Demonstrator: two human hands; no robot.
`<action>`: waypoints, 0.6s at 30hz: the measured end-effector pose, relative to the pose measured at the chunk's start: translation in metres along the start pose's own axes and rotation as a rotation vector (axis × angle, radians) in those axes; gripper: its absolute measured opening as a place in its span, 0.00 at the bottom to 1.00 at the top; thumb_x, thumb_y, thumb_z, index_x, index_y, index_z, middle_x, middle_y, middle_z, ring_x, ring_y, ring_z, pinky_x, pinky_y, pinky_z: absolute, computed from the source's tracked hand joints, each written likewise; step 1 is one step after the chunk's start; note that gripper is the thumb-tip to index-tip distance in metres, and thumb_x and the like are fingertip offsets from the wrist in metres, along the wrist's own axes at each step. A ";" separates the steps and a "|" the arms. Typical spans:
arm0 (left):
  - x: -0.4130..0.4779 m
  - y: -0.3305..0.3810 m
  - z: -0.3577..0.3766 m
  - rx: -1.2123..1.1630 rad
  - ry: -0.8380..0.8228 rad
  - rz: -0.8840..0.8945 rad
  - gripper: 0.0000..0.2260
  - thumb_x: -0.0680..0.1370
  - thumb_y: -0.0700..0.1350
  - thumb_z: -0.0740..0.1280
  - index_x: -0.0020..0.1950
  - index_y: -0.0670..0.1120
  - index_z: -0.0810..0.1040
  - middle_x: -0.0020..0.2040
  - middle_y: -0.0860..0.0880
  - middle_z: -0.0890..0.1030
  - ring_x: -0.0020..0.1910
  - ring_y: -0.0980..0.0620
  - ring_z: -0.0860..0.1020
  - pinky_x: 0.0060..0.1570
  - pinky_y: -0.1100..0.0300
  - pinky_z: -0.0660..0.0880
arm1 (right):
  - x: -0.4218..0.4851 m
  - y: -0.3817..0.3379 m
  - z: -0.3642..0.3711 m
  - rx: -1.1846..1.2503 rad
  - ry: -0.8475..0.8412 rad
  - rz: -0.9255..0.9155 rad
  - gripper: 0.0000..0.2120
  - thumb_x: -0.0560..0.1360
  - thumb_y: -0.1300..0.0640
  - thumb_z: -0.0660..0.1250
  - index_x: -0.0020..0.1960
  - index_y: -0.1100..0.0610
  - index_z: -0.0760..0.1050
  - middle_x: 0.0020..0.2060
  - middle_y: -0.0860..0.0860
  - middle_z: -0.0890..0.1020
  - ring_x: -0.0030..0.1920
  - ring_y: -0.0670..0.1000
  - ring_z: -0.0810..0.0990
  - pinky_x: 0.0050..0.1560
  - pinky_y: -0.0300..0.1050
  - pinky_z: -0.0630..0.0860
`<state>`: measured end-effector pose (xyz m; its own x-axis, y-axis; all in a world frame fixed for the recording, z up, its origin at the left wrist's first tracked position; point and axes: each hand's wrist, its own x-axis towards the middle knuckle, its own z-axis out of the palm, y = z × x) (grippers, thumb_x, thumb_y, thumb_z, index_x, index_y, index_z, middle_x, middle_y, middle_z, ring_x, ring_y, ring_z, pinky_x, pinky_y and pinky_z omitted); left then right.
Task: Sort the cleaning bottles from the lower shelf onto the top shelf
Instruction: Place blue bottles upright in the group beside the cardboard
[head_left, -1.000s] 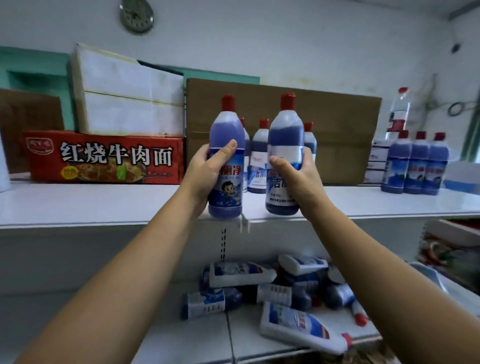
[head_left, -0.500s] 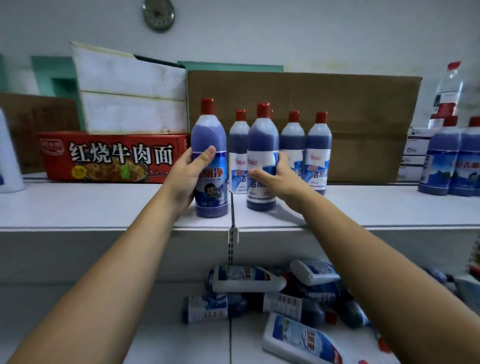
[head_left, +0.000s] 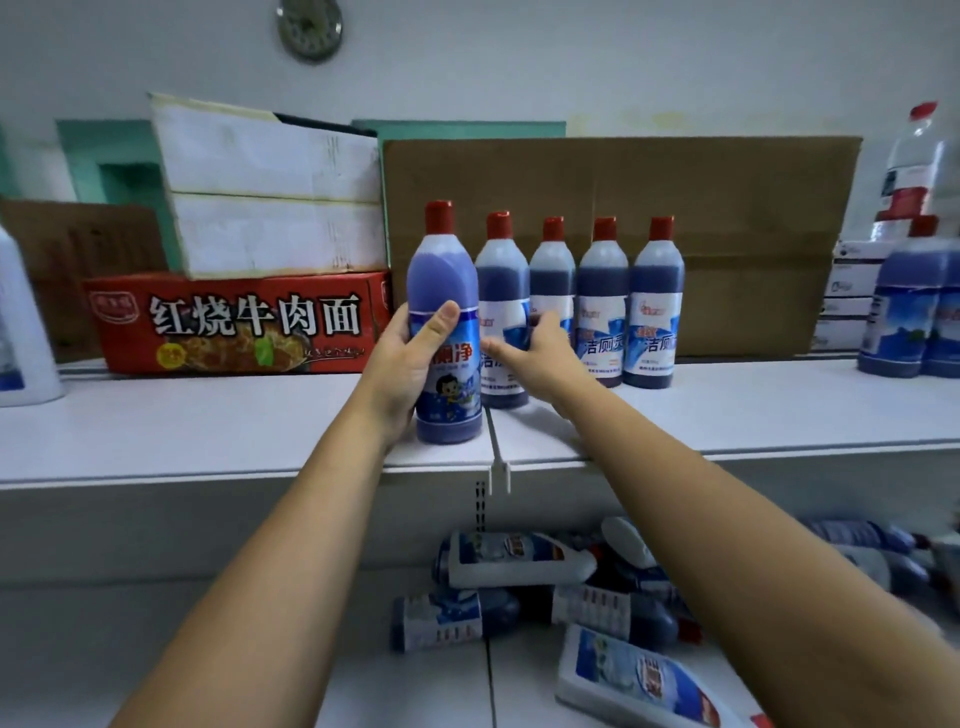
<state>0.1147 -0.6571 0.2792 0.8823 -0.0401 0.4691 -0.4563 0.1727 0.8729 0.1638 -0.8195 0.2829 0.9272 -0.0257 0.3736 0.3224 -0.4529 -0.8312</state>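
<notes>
Left grip (head_left: 410, 364) curled round the front bottle (head_left: 441, 280), thumb across its label; right grip (head_left: 535, 353) wrapped about the second bottle (head_left: 501, 280), thumb laid over the label, fingers passing behind it and hidden there. Both bottles upright, long axis vertical, red caps up, bases on the top shelf (head_left: 208, 426); the front bottle stands near the shelf's front edge, the second just behind and to its right; whether the two touch cannot be told. Three more bottles (head_left: 602, 291) continue the row to the right, upright, caps up, before a cardboard sheet (head_left: 727, 208). On the lower shelf (head_left: 415, 696), a pile (head_left: 519, 564) of bottles on their sides, long axes roughly level, pointing various ways; the right arm covers part of it, so the count cannot be made out. Further upright blue bottles (head_left: 909, 312) at the right edge, cut off by the frame; a white jug (head_left: 21, 322) at the left edge, likewise cut off. Red carton (head_left: 239, 322) at left, white boxes (head_left: 270, 192) above it; small label print blurred.
</notes>
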 end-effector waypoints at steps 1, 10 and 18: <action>0.001 0.000 0.000 0.005 -0.005 0.004 0.24 0.71 0.58 0.71 0.65 0.52 0.77 0.57 0.48 0.85 0.57 0.47 0.84 0.61 0.46 0.78 | 0.001 0.000 0.001 -0.013 0.019 -0.013 0.36 0.71 0.43 0.75 0.69 0.57 0.63 0.64 0.56 0.75 0.61 0.55 0.77 0.63 0.57 0.77; -0.003 0.013 0.020 0.134 0.014 0.088 0.25 0.70 0.58 0.76 0.63 0.54 0.76 0.55 0.50 0.84 0.52 0.50 0.85 0.57 0.45 0.80 | -0.042 0.006 -0.051 -0.507 -0.333 0.002 0.20 0.79 0.44 0.67 0.65 0.55 0.77 0.57 0.49 0.81 0.52 0.48 0.78 0.56 0.44 0.69; 0.005 0.004 0.139 0.066 -0.108 0.058 0.23 0.73 0.51 0.76 0.66 0.53 0.73 0.56 0.48 0.83 0.51 0.50 0.85 0.49 0.52 0.82 | -0.055 0.060 -0.139 -0.688 -0.248 -0.074 0.13 0.79 0.48 0.65 0.59 0.52 0.82 0.52 0.48 0.82 0.55 0.51 0.80 0.57 0.44 0.74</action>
<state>0.1007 -0.7929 0.3037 0.8383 -0.1384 0.5273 -0.5157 0.1126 0.8494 0.1060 -0.9692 0.2698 0.9499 0.1923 0.2464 0.2689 -0.9046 -0.3308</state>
